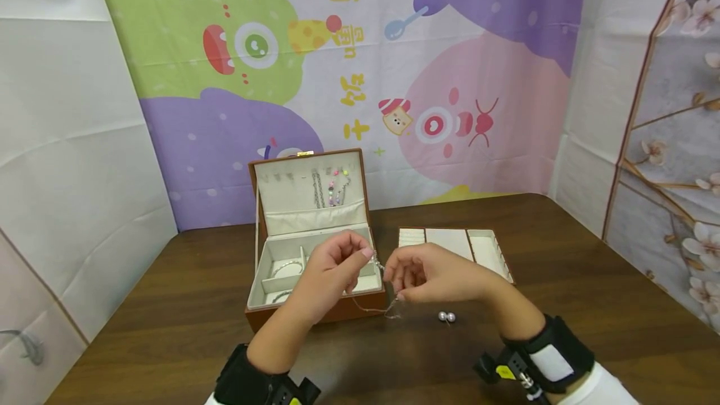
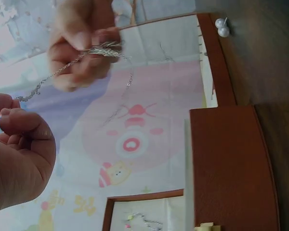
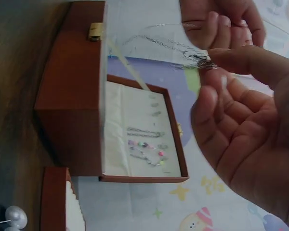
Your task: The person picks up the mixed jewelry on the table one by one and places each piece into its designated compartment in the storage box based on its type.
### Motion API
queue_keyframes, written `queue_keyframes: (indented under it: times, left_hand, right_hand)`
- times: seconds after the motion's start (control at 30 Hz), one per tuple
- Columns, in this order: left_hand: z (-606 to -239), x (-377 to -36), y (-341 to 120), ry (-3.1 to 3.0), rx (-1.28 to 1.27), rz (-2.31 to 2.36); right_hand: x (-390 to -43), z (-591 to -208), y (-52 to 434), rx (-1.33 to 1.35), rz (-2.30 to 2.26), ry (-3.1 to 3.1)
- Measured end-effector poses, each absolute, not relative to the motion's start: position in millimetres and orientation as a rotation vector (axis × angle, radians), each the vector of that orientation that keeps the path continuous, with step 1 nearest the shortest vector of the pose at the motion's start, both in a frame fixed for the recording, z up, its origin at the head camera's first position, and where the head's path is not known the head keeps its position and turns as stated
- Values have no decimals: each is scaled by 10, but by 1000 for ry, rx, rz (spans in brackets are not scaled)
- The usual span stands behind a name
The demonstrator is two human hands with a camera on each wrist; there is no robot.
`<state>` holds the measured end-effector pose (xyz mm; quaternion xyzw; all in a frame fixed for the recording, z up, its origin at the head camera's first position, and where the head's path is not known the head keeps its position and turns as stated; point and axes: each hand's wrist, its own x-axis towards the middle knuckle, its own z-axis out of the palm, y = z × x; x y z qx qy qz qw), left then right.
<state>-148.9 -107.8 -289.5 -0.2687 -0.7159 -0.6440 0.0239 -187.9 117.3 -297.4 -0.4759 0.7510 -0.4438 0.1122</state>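
A fine silver chain necklace (image 1: 368, 310) is stretched between both hands, in front of an open brown jewelry box (image 1: 351, 309). My left hand (image 1: 337, 267) pinches one end of it between thumb and forefinger. With thumb and fingertips, my right hand (image 1: 433, 274) holds a bunched silver part, where several thin strands gather, best seen in the left wrist view. From that bunch (image 2: 106, 51) a loose length of chain dangles. In the right wrist view the strands (image 3: 197, 61) stick out past the right thumb.
Bracelets (image 1: 288, 267) lie in the box's compartments. A chain (image 1: 318, 189) and a colorful beaded strand (image 1: 332, 195) hang inside the raised lid (image 1: 287, 195). Right of the box lies a cream-lined tray (image 1: 488, 250). Two pearl earrings (image 1: 447, 317) rest on the wooden table (image 1: 146, 317).
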Motion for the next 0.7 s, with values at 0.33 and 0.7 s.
queue_keyframes:
  times: [0.33,0.7]
  left_hand:
    - [-2836,-1461,-1135,-2207,-856,-1891]
    - [-2822,-1446,-1124,-2160,-975,-1822]
  right_hand:
    - [-1931,-3076,1166,-1492,-1151,2194]
    - [-1800,-3050,1004,-1328,-1426,2160]
